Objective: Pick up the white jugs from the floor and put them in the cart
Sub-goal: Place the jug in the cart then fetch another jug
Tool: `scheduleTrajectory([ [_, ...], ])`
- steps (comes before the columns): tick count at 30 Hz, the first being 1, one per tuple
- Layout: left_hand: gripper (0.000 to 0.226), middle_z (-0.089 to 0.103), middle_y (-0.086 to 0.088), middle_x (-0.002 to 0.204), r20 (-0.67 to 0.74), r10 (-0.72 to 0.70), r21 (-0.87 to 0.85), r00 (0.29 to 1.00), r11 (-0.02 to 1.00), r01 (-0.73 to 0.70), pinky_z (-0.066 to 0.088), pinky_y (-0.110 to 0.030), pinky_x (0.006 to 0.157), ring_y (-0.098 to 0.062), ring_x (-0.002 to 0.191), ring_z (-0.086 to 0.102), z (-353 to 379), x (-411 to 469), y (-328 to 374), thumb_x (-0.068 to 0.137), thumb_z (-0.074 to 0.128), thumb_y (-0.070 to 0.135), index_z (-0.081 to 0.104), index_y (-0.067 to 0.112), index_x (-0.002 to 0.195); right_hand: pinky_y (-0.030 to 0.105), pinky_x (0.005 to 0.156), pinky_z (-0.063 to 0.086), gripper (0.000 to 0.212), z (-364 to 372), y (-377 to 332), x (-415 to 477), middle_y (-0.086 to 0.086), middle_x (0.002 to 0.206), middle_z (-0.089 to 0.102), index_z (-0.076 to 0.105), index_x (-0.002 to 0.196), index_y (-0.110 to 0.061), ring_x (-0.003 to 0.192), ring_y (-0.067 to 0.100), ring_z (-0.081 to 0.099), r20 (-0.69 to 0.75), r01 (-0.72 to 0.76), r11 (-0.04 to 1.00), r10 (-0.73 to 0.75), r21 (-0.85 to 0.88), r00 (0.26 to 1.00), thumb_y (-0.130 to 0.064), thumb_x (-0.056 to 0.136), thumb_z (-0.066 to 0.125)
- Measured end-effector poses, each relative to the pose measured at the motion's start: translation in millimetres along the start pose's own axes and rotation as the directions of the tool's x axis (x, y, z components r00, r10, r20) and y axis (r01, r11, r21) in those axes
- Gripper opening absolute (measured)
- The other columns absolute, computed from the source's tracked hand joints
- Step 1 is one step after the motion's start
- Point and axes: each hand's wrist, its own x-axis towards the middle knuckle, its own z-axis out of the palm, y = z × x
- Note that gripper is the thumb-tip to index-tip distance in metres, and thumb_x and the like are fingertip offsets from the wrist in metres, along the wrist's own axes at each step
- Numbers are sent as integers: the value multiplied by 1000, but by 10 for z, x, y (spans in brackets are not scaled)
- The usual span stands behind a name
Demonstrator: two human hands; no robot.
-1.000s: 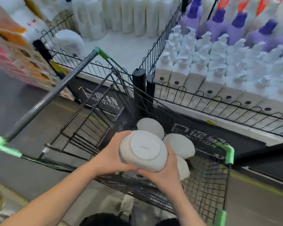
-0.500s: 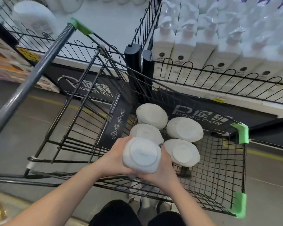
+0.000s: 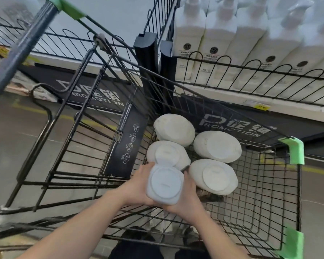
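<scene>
The white jug (image 3: 165,184) I'm holding now sits lower in the cart (image 3: 266,206) than a second ago, base up, down among four jugs (image 3: 216,146) already loaded. My left hand (image 3: 137,186) and right hand (image 3: 187,199) have their fingers clamped on its sides. Only setting it down beside the nearest jug (image 3: 167,155) seems left. Shelf bottles (image 3: 238,47) stand beyond.

Both hands, left hand (image 3: 137,186) and right hand (image 3: 185,200), grip white jug (image 3: 165,184) over cart (image 3: 269,212).
</scene>
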Motion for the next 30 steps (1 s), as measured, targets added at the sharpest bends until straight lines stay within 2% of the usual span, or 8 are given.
scheduleTrajectory([
  [7, 106, 43, 8, 136, 81, -24, 63, 996, 998, 19, 44, -42, 113, -17, 126, 48, 261, 132, -289, 59, 85, 57, 35, 29, 148, 43, 106, 49, 86, 393, 408, 117, -2, 123, 53, 51, 135, -15, 121, 23, 53, 125, -62, 988, 80, -144, 989, -54, 59, 67],
  [10, 99, 38, -1, 143, 122, -32, 45, 992, 999, 27, 35, -38, 119, -23, 135, 39, 264, 123, -220, 73, 85, 33, 29, 19, 153, 22, 114, 33, 89, 365, 361, 57, 1, 135, 42, 39, 148, -14, 131, 16, 38, 131, -93, 995, 96, -22, 987, -37, 69, 73],
  [13, 98, 35, -9, 147, 167, -85, 40, 982, 996, 79, 29, -28, 116, -23, 141, 35, 235, 123, -228, 79, 86, 26, 26, 10, 155, 18, 108, 27, 98, 317, 302, 40, 2, 139, 36, 32, 153, -13, 127, 6, 28, 169, -72, 997, 70, 6, 983, -41, 71, 80],
  [16, 115, 27, -5, 152, 211, -130, 43, 969, 991, 123, 24, -28, 120, -22, 148, 26, 213, 122, -304, 74, 90, 27, 14, 16, 160, 21, 109, 33, 116, 299, 245, 46, 3, 144, 38, 31, 155, -12, 125, 4, 28, 168, -110, 994, 113, -28, 979, -61, 56, 68],
  [21, 129, 15, -4, 158, 253, -198, 46, 947, 980, 193, 20, -34, 124, -23, 153, 15, 190, 161, -289, 70, 91, 21, 1, 21, 163, 34, 117, 38, 125, 262, 188, 46, 4, 158, 31, 17, 163, -12, 147, 21, 33, 182, -118, 982, 144, -147, 973, -52, 63, 83],
  [24, 129, 14, -3, 159, 254, -201, 41, 946, 980, 197, 21, -34, 125, -22, 154, 15, 213, 155, -296, 71, 90, 19, 1, 21, 163, 46, 120, 39, 138, 315, 164, 127, 2, 164, 27, 12, 164, -15, 154, 22, 29, 172, -137, 968, 175, -208, 969, -69, 51, 69],
  [27, 127, 13, 0, 159, 249, -204, 32, 947, 979, 202, 24, -34, 124, -21, 153, 17, 224, 144, -298, 73, 89, 18, 0, 23, 163, 48, 118, 39, 131, 358, 157, 195, 1, 159, 31, 14, 162, -15, 149, 23, 35, 178, -133, 955, 184, -264, 967, -70, 53, 62],
  [30, 126, 13, -2, 160, 247, -191, 41, 950, 982, 187, 21, -29, 122, -20, 154, 17, 217, 145, -295, 75, 89, 18, -1, 20, 163, 51, 114, 40, 115, 326, 140, 157, 2, 147, 44, 29, 156, -13, 138, 26, 48, 147, -65, 944, 119, -324, 982, -66, 56, 51],
])
